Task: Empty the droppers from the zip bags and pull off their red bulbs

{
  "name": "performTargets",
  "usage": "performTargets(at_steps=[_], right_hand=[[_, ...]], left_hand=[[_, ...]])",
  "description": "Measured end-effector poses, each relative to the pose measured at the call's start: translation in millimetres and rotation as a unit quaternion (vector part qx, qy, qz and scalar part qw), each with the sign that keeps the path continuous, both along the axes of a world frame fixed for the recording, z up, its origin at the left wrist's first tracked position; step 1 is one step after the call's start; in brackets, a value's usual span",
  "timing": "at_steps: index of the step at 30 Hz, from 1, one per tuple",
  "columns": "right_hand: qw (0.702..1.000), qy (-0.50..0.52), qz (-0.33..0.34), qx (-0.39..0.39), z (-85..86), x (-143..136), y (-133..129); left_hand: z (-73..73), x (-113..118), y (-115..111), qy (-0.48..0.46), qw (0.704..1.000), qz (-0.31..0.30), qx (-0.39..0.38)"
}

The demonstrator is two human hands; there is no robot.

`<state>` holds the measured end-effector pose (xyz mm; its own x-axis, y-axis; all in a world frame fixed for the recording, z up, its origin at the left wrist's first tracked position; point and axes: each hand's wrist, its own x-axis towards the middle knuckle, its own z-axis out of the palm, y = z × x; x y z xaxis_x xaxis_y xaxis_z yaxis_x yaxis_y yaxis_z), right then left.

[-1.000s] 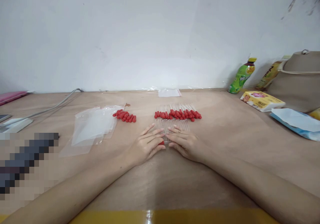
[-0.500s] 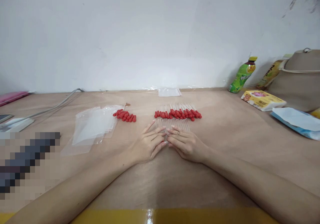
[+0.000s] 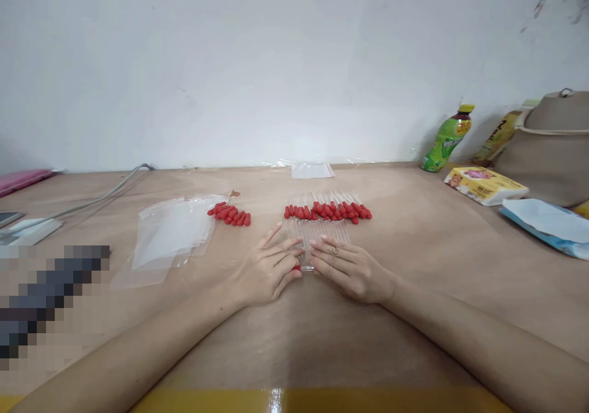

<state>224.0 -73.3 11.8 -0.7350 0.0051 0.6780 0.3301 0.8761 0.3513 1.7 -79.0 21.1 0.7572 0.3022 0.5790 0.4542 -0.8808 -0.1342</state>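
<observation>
My left hand pinches a red rubber bulb between thumb and fingertips; its index finger points outward. A clear glass tube spans the small gap between bulb and my right hand, whose closed fingers cover the tube's other end. Whether the tube sits inside the bulb, I cannot tell. Just beyond my fingertips several thin glass tubes lie side by side. Behind them runs a row of red-bulbed droppers, their clear stems pointing to the wall. Loose red bulbs are piled to the left.
Clear plastic bags are spread left of the loose bulbs, and another small bag lies by the wall. A cable crosses the left side. At right stand a green bottle, a tissue pack, a blue packet and a bag.
My hands have drawn slightly apart and toward me. The red bulb in my left fingers and the glass tube between the hands now show more.
</observation>
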Motion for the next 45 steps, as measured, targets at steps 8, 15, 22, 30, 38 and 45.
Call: performTargets(at_steps=[8, 15, 22, 30, 38, 45], right_hand=[[0.999, -0.019, 0.025, 0.015, 1.5, 3.7, 0.8], [0.999, 0.004, 0.031, -0.013, -0.1, 12.9, 3.6], [0.982, 0.148, -0.103, -0.06, -9.9, 20.9, 18.9], [0.957, 0.131, -0.182, -0.184, -12.3, 10.2, 24.1], [0.954, 0.134, -0.162, -0.212, 12.1, -25.7, 31.2], [0.976, 0.084, -0.186, -0.074, 3.3, -56.1, 40.9]], left_hand=[[0.1, -0.7, -1.6, -0.007, 1.0, -0.005, -0.025], [-0.5, -5.5, -2.9, -0.02, 0.999, 0.002, -0.025], [10.3, -23.8, 4.4, -0.088, 0.979, 0.166, -0.08], [20.1, -63.7, 48.7, -0.173, 0.931, 0.302, -0.11], [8.5, -84.1, 71.8, -0.105, 0.95, 0.291, -0.038], [-3.5, -84.1, 72.4, 0.053, 0.954, 0.291, 0.044]])
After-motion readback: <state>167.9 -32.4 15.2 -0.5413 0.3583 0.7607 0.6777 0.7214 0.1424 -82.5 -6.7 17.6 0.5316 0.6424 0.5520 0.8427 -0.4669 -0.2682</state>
